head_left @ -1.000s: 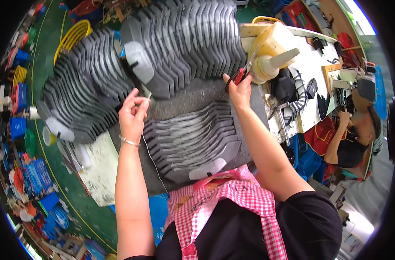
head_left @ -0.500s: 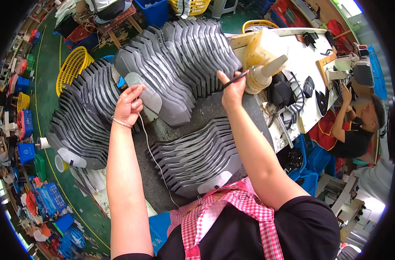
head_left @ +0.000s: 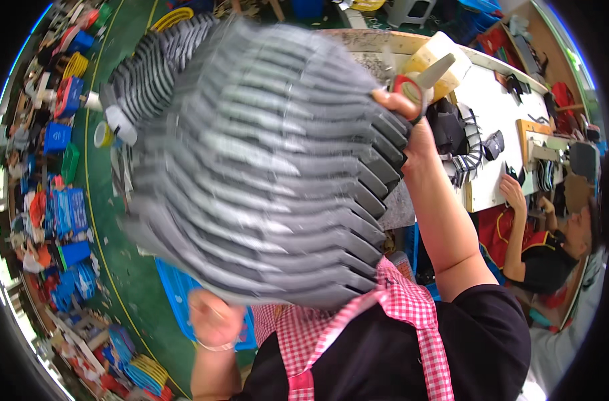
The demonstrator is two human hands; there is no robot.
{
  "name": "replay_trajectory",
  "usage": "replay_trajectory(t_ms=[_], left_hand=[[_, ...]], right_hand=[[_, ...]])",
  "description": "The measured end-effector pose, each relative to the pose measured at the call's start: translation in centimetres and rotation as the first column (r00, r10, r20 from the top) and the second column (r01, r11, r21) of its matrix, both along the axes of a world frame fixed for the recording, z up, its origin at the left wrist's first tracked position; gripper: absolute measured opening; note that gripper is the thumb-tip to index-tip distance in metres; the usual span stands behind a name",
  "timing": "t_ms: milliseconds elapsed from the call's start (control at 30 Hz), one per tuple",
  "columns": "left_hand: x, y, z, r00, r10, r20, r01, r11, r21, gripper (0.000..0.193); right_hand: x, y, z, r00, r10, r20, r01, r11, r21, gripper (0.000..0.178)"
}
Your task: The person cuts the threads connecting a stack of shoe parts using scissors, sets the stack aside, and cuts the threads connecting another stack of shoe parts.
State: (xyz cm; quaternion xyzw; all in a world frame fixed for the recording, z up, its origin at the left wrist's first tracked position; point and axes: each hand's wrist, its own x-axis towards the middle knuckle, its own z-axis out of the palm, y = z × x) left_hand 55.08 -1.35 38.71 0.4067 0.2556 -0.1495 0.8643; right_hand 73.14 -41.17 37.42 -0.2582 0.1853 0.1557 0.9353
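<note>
A long overlapping row of grey, curved, flat pieces (head_left: pixel 251 167) fills the middle, raised toward me and smeared by motion. At its far right end is my right hand (head_left: pixel 411 127), closed around a pair of scissors (head_left: pixel 411 90) with a red and grey handle, its thumb against the edge of the row. My left hand (head_left: pixel 214 317) is at the row's near left corner, fingers curled but blurred, so its grip is unclear. A second row of similar pieces (head_left: pixel 140 87) lies at the far left. The row hides most of the tabletop.
Behind my right hand stand a nozzled bottle (head_left: pixel 434 70) and a yellowish container (head_left: pixel 448 50). A white table (head_left: pixel 485 107) on the right holds black parts. A co-worker (head_left: pixel 551 247) sits at the right. A blue basket (head_left: pixel 174 291) is below the row's left; bins line the green floor.
The grey pieces have come up off the table toward me. My left hand has dropped to the near left, away from the white cord. My right hand has moved right, still with the scissors.
</note>
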Motion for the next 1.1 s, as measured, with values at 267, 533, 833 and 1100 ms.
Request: replay_trajectory(t_ms=[267,533,833,1100], left_hand=[[-8.3,-13.4,-16.8,0.936,-0.305,-0.178,0.256,0.932,-0.256,0.019],[-9.1,-10.4,-19.6,0.838,-0.516,-0.174,0.527,0.850,0.016,0.018],[4.4,5.7,-7.5,0.912,-0.395,-0.111,0.315,0.501,0.806,0.009],[24.7,-3.5,-12.0,0.725,-0.638,0.260,0.244,0.591,0.769,0.009]], right_hand=[[5.3,-0.2,-17.9,0.911,0.376,-0.168,-0.376,0.591,-0.713,0.044],[3.1,0.0,-15.2,0.966,0.259,0.016,0.051,-0.128,-0.990,0.063],[0.9,1.5,-10.5,0.942,0.185,0.281,0.246,0.193,-0.950,0.025],[6.5,13.4,-7.6,0.873,0.482,0.080,-0.241,0.567,-0.788,0.025]])
